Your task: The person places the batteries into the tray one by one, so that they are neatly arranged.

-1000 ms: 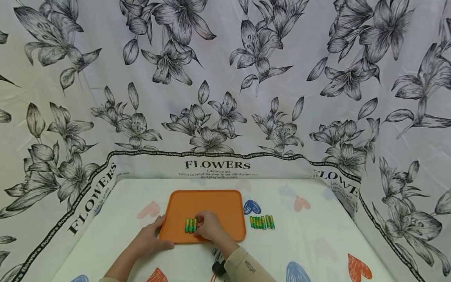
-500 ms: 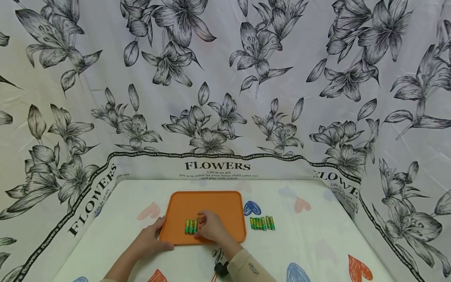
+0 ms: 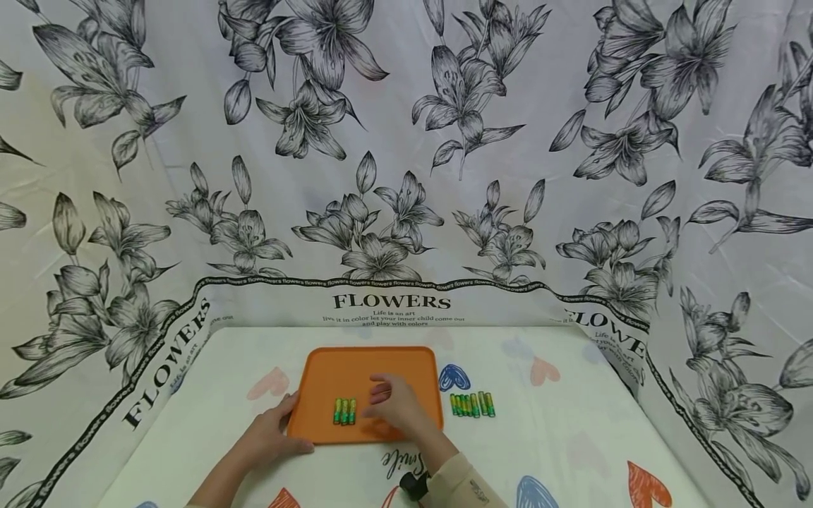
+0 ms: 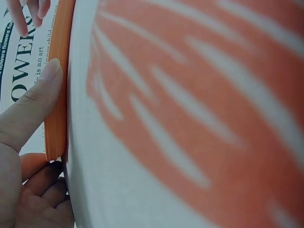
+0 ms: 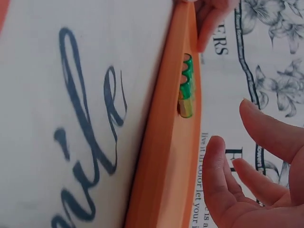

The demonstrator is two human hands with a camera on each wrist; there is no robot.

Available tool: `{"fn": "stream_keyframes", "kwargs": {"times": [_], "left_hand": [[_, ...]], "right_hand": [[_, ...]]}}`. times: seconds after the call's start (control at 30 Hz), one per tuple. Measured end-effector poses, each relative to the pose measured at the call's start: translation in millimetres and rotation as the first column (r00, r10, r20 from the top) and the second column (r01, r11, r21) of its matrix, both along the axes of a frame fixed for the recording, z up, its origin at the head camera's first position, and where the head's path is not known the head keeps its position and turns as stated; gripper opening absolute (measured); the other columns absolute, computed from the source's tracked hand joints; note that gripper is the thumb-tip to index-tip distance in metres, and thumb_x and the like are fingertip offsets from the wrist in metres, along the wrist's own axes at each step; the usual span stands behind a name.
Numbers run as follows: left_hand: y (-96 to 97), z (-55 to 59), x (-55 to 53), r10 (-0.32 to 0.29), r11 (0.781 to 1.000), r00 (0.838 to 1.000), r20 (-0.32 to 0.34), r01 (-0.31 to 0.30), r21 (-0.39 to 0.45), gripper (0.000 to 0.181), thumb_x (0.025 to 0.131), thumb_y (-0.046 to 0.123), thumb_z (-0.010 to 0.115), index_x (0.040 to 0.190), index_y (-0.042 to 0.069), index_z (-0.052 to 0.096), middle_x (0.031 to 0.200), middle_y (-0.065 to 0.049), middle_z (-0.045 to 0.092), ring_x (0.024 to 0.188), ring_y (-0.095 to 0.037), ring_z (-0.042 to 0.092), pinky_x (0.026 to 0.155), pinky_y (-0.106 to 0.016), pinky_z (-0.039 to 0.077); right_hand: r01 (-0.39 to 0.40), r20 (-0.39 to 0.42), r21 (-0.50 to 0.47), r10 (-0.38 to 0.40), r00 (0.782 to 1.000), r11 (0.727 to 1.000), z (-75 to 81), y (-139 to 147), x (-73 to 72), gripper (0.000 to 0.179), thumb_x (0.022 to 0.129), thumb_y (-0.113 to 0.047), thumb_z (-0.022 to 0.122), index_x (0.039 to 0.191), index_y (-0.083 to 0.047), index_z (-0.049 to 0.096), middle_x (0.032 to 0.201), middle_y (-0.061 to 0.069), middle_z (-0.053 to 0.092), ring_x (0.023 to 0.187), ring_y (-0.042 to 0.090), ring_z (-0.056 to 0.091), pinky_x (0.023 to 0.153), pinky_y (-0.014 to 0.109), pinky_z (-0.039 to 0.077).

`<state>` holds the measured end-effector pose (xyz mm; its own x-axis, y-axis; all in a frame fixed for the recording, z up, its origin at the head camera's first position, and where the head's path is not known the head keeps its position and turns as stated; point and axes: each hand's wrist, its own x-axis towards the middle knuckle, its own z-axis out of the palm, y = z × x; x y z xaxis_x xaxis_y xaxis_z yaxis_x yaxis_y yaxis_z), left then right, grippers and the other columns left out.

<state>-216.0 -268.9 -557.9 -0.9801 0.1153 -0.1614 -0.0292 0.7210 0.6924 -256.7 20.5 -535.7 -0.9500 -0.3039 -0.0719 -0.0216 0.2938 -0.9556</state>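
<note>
Three green-and-yellow batteries [image 3: 345, 411] lie side by side in the left front part of an orange tray [image 3: 356, 363]. My left hand [image 3: 269, 432] holds the tray's front left corner. In the left wrist view its thumb [image 4: 40, 92] presses on the orange rim while other fingers curl by the corner. Over the tray, just right of the three batteries, is my right hand [image 3: 396, 406]. In the right wrist view that hand [image 5: 256, 180] has its thumb and fingers spread apart, holding nothing. The batteries [image 5: 186, 85] show there behind the tray's front wall.
Several more batteries [image 3: 473, 403] lie in a row on the cloth right of the tray. A white cloth [image 3: 540, 444] with printed hearts covers the table. A small black object [image 3: 414, 487] is at the right wrist. Flower-printed curtains [image 3: 406, 212] stand behind and at both sides.
My right hand has drawn back to the right, away from the three batteries, and its fingers have parted. The left hand stays on the tray corner.
</note>
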Motion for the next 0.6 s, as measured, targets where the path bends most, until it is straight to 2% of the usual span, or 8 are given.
{"fn": "stream_keyframes", "kwargs": {"times": [0.23,0.6], "left_hand": [[-1.8,-2.3,-0.3,-0.001,1.0,1.0,-0.016,0.001,-0.008,0.128,0.058,0.052,0.094,0.158,0.003,0.031,0.161,-0.03,0.025,0.147,-0.051,0.026,0.115,-0.066,0.028],[-1.5,-1.8,-1.0,0.004,1.0,1.0,0.001,-0.004,0.006,0.13,0.057,0.054,0.094,0.158,0.004,0.03,0.161,-0.03,0.024,0.147,-0.051,0.025,0.115,-0.067,0.028]], "right_hand": [[0.002,-0.011,-0.015,-0.003,1.0,1.0,7.6,13,5.7,0.067,0.078,-0.003,0.085,0.139,-0.005,0.057,0.118,0.014,0.067,0.098,0.02,0.066,0.082,0.033,0.06],[-0.002,-0.024,-0.046,0.001,1.0,0.999,14.9,42,11.7,0.067,0.083,-0.009,0.083,0.143,-0.008,0.055,0.127,0.018,0.063,0.111,0.031,0.065,0.086,0.037,0.06]]}}
